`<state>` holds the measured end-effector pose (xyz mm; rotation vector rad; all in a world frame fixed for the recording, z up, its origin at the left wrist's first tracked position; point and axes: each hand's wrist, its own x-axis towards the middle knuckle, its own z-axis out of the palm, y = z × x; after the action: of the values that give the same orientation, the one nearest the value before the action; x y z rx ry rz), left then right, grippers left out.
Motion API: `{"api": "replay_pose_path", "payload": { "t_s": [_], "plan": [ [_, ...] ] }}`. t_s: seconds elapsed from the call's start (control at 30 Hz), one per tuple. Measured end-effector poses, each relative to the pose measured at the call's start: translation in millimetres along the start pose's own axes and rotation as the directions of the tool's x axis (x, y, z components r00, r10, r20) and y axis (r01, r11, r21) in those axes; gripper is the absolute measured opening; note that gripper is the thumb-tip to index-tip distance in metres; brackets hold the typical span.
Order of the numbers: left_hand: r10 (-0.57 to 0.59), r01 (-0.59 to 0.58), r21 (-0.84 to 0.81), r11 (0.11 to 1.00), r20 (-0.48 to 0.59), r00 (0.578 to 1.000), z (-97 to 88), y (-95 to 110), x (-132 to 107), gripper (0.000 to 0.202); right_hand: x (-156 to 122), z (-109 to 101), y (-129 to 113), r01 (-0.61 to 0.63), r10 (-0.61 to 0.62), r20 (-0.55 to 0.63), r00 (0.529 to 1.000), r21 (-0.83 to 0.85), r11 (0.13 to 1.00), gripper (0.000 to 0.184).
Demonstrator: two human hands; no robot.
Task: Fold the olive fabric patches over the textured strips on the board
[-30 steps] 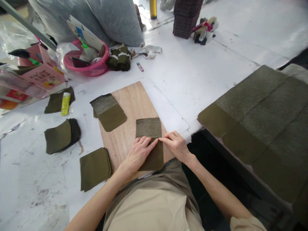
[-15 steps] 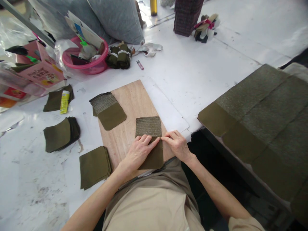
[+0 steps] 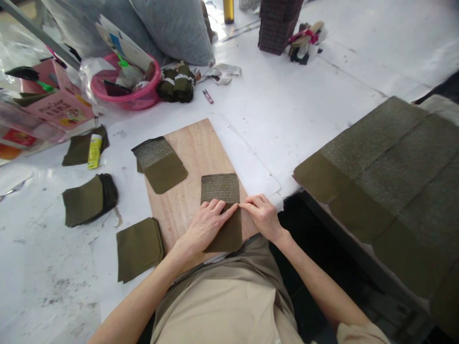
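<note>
An olive-green fabric piece [image 3: 229, 236] with a ribbed grey-green upper part lies near the front edge of a wooden board [image 3: 193, 143]. My left hand [image 3: 207, 222] rests across its middle, fingers laid flat and thumb stretched to the right edge. At that same edge, thumb and forefinger of my right hand [image 3: 263, 216] are pinched together on the fabric, close to the left thumb tip. Farther back on the board are similar two-tone pieces [image 3: 165, 172], overlapping. To the left sits a stack of plain olive pieces [image 3: 138, 248].
More olive pieces [image 3: 84, 200] and a yellow tube [image 3: 94, 152] lie at the left. Behind are a pink basin [image 3: 138, 100], a pink box [image 3: 66, 112], rolled olive bundles [image 3: 183, 88] and small thread snips [image 3: 208, 96]. Large olive sheets [image 3: 380, 177] cover the right-hand surface.
Both hands keep the same hold on the fabric piece. The whole view has shifted very slightly; nothing else has visibly moved.
</note>
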<state>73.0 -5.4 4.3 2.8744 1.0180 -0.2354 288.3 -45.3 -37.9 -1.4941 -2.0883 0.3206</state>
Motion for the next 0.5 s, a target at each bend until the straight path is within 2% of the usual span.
{"api": "replay_pose_path", "payload": {
  "t_s": [0.37, 0.5],
  "plan": [
    [-0.001, 0.001, 0.038, 0.999, 0.004, 1.0, 0.2, 3.1, -0.2, 0.047, 0.8, -0.2, -0.3, -0.016, 0.017, -0.026, 1.0, 0.03, 0.999, 0.022],
    [-0.001, 0.002, 0.052, 0.999, -0.024, 1.0, 1.6, 6.3, 0.7, 0.049, -0.4, 2.1, 0.6, -0.038, 0.039, -0.027, 0.999, 0.032, 0.999, 0.022]
  ]
}}
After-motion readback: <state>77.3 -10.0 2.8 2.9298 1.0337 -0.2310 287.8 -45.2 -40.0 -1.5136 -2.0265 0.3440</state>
